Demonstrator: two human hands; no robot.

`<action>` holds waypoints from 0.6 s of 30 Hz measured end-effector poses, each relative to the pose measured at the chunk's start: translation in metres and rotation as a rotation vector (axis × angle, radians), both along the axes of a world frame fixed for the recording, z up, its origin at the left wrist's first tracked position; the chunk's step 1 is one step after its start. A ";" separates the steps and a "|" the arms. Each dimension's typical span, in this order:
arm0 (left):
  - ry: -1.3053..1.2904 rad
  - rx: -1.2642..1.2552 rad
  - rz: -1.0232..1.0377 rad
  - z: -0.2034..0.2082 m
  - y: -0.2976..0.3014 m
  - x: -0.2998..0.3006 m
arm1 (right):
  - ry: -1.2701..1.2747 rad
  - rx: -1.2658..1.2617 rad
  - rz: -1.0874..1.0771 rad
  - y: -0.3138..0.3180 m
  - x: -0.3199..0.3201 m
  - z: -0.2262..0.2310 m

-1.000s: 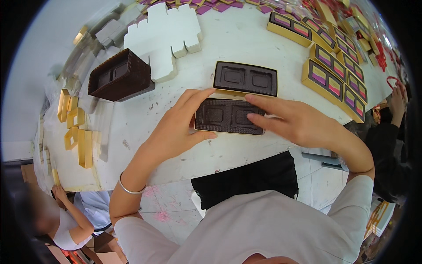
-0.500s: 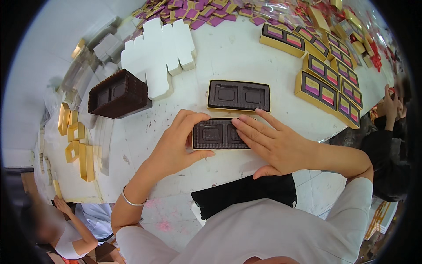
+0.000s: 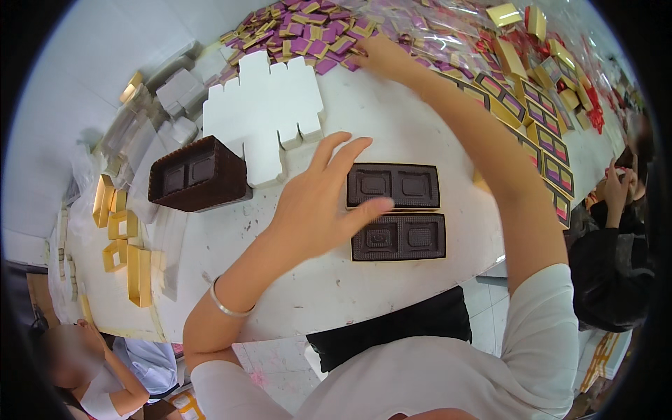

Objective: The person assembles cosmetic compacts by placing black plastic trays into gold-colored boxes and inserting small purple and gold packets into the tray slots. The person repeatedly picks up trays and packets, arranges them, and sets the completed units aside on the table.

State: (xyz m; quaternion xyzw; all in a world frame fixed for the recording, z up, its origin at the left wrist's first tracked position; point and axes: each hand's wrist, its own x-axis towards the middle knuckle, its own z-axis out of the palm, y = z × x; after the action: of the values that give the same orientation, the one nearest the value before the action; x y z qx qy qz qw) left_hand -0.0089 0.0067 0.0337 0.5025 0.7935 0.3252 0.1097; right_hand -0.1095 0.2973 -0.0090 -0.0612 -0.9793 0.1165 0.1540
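Nearest you, by the worktop's (image 3: 308, 294) near edge, a dark brown two-pocket tray (image 3: 399, 238) lies flat in a thin gold base. Your left hand (image 3: 318, 203) hovers over its left end with the fingers spread and loosely extended; the forefinger tip reaches the gap between this tray and the one behind. You cannot tell whether the fingertips actually touch either tray, since the hand hides the left ends of both. It grips nothing.

Just behind, almost touching, lies a second brown tray (image 3: 393, 185), of the same shape and parallel to the first.

Further left, near the worktop's left side, a stack of brown trays (image 3: 199, 175) stands, with small gold boxes (image 3: 126, 241) along the left edge beyond it. A white die-cut card blank (image 3: 262, 115) lies flat behind the stack, one of its flaps overlapping the stack's far corner.

Your right arm stretches across the worktop to the far edge, covering part of the row of gold boxes with purple inserts (image 3: 542, 150) on the right side. Your right hand (image 3: 381, 52) rests on the heap of purple and gold wrapped pieces (image 3: 297, 35); its fingers are buried among them and bent by the lens, so you cannot tell whether it pinches one.

Other people sit at the lower left and right rims, largely cut off.
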 end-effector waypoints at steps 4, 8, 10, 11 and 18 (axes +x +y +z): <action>-0.154 0.059 -0.075 -0.025 0.010 -0.008 | 0.137 0.217 -0.023 0.002 -0.010 -0.018; -0.215 0.030 -0.087 -0.029 0.009 -0.007 | 0.082 0.317 -0.053 0.021 -0.003 -0.008; -0.206 0.045 -0.085 -0.030 0.007 -0.006 | 0.187 0.011 -0.091 0.019 0.013 0.010; -0.223 0.028 -0.076 -0.029 0.007 -0.006 | 0.239 -0.146 -0.109 0.015 0.022 0.019; -0.452 -0.011 -0.128 -0.027 0.003 -0.017 | -0.066 -1.218 0.220 -0.055 0.159 0.069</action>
State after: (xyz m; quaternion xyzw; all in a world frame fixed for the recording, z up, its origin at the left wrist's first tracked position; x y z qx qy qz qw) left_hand -0.0263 0.0098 0.0072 0.4658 0.7171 0.4174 0.3076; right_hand 0.0496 0.2422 0.0596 -0.0404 -0.7417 0.6678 0.0481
